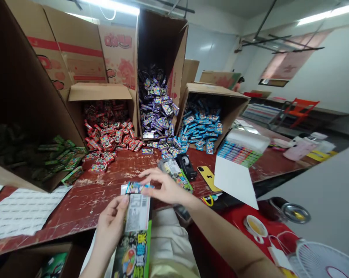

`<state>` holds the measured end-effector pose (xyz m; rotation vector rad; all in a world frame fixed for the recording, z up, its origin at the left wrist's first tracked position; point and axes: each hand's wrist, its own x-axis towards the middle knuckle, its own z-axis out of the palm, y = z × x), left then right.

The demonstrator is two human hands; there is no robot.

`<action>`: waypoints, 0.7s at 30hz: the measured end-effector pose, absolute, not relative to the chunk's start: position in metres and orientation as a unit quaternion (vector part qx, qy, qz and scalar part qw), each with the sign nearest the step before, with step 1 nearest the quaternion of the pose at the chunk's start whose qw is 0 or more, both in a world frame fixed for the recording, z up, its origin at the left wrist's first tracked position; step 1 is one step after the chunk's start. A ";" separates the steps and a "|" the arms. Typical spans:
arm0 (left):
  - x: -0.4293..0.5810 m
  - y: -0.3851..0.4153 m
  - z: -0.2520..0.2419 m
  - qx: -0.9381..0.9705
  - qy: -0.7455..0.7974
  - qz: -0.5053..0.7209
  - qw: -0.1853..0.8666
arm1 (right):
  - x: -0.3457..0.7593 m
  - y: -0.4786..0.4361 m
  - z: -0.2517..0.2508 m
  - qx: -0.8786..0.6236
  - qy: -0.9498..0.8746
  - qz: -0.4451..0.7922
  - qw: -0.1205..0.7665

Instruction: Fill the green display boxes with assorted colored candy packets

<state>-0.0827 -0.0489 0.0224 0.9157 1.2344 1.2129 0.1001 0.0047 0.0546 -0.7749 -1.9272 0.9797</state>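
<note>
My left hand (114, 221) grips a long green printed display pack (135, 235) by its left edge, close to my lap. At the pack's open top end my right hand (162, 186) pinches a small blue candy packet (136, 188). Both hands hover over the near edge of a worn red table (104, 185). Beyond them, cardboard boxes lie tipped on their sides and spill packets onto the table: green ones (61, 156) at left, red ones (110, 135), purple ones (157, 110) and blue ones (201, 125).
A tape dispenser (186, 164), another printed pack (177, 173) and a yellow phone (208, 177) lie right of my hands. A white carton of filled packs (239, 154) stands further right. A sheet of labels (20, 210) lies at left. A cup (255, 227) and a fan (325, 260) sit at lower right.
</note>
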 end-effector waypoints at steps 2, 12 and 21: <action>-0.085 -0.049 0.021 0.372 0.510 0.505 0.589 | 0.096 0.000 0.042 -0.273 -0.761 0.433 0.400; -0.109 -0.016 -0.004 0.301 0.559 0.564 0.528 | 0.171 0.141 0.029 -0.735 -0.571 0.220 0.291; -0.105 -0.012 -0.036 0.344 0.546 0.534 0.546 | 0.189 0.177 0.014 -0.705 -0.570 0.292 0.305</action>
